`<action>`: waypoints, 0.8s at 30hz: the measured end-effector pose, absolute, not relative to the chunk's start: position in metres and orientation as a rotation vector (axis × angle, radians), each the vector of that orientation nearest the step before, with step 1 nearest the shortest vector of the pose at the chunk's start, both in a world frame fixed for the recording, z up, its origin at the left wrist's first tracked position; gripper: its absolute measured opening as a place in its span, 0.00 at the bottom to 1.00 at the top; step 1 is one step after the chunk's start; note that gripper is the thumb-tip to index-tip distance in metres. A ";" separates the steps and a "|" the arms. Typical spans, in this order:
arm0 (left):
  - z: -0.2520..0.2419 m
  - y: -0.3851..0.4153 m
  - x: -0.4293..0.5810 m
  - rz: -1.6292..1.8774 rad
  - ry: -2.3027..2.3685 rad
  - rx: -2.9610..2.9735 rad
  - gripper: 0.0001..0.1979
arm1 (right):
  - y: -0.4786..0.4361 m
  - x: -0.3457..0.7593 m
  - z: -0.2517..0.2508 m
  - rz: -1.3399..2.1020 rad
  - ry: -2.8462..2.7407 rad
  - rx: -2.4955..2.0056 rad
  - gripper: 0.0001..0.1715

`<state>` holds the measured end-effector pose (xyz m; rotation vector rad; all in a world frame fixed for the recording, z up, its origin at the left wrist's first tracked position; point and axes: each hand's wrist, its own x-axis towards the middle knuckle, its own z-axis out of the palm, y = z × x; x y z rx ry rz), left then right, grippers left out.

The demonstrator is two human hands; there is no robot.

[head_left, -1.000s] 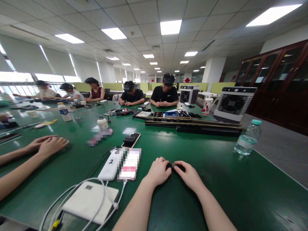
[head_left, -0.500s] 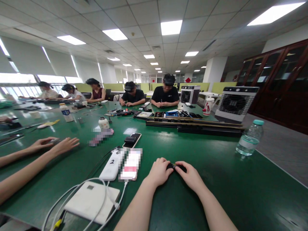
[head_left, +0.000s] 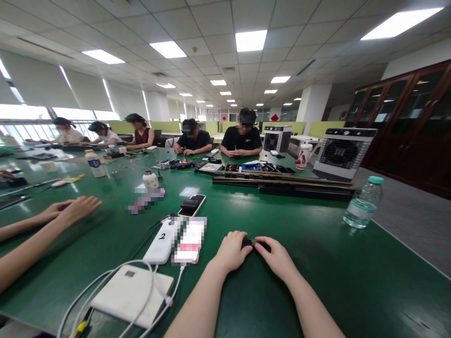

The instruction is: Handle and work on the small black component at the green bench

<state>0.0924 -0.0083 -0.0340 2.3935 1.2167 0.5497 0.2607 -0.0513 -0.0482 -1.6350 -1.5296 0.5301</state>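
Observation:
A small dark part [head_left: 251,242] lies low over the green table [head_left: 317,263], between my two hands. My left hand [head_left: 231,251] has its fingers curled round the part's left end, its thumb near the middle. From the other side, my right hand [head_left: 274,253] grips the right end between thumb and fingers. Most of the part is hidden by the fingers, and its details are too small to tell.
Left of my hands are a phone [head_left: 190,241], a white power bank [head_left: 162,241] and a white box [head_left: 132,295] with cables. A bottle [head_left: 363,203] stands right. Black rails [head_left: 282,184] lie beyond. A co-worker's hands [head_left: 72,211] are at left.
The view has shifted slightly. My hands keep nearly the same pose round the dark part. The co-worker's hands at left have moved closer together.

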 end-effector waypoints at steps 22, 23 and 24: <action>-0.030 -0.011 0.091 0.516 1.241 2.399 0.18 | -0.048 0.268 -0.045 0.469 -1.226 -1.500 0.20; -0.031 -0.011 0.091 0.520 1.236 2.399 0.18 | -0.048 0.269 -0.044 0.454 -1.209 -1.498 0.21; -0.031 -0.011 0.091 0.520 1.233 2.398 0.18 | -0.049 0.270 -0.044 0.437 -1.192 -1.494 0.21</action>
